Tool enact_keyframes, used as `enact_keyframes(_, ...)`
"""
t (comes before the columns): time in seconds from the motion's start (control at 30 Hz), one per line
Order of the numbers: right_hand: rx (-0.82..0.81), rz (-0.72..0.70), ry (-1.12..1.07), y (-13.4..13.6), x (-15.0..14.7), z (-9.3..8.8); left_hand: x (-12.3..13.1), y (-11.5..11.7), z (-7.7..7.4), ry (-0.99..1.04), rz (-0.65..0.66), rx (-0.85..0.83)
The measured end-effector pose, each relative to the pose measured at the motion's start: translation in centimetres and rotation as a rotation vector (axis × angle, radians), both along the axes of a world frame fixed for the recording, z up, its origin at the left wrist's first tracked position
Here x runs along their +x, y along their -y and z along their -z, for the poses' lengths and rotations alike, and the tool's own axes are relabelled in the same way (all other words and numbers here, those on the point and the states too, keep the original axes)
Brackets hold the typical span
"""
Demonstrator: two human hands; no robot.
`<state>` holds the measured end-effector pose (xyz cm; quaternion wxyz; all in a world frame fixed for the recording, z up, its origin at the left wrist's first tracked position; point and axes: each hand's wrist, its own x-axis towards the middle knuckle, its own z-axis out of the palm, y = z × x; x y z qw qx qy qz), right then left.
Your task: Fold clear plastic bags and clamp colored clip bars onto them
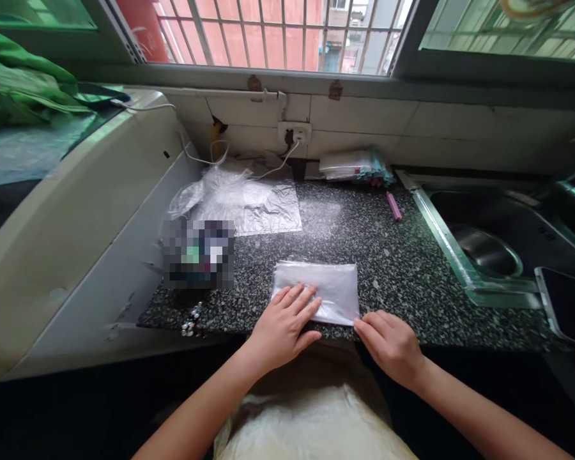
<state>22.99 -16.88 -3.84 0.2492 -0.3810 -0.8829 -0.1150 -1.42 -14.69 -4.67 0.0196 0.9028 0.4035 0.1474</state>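
A folded clear plastic bag (338, 287) lies flat near the front edge of the speckled countertop (388, 255). My left hand (287, 326) rests on its left part, fingers stretched out and palm down. At the bag's near right corner, my right hand (390, 345) pinches the edge between thumb and fingers. Farther back to the left, a crumpled sheet of thin clear plastic (268, 207) is spread on the counter.
A steel sink (489, 252) is at the right, with a phone (568, 306) by its near edge. Against the wall lies a bundle of plastic packs (347, 165) near a pink stick (393, 206). A white cable (280, 167) runs from the socket (294, 133). A blurred-out object (199, 254) sits left.
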Motion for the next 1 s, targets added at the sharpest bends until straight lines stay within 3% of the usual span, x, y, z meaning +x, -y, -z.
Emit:
enact_keyframes(0.1,0.01,-0.041,-0.008,0.6,0.0,0.1,-0.3,0.5,0.2,0.027,0.036,0.03)
enact_keyframes(0.37,0.023,-0.194,-0.024,1.6,0.0,0.4,-0.7,1.8,1.0,0.212,0.11,0.301)
enact_keyframes(0.67,0.108,-0.235,-0.089,-0.9,0.0,-1.3,-2.4,1.3,0.0,0.3,0.192,0.23)
enact_keyframes(0.77,0.108,-0.247,-0.134,-2.3,-0.4,-2.6,-3.4,0.5,-1.1,0.306,0.191,0.25)
enact_keyframes(0.87,0.081,-0.229,-0.212,-4.0,-1.4,-4.9,-3.6,-0.7,-3.3,0.38,0.102,0.217)
enact_keyframes(1.0,-0.063,-0.224,-0.343,-6.6,-3.1,-9.0,-2.2,-2.6,-7.1,0.653,-0.05,-0.011)
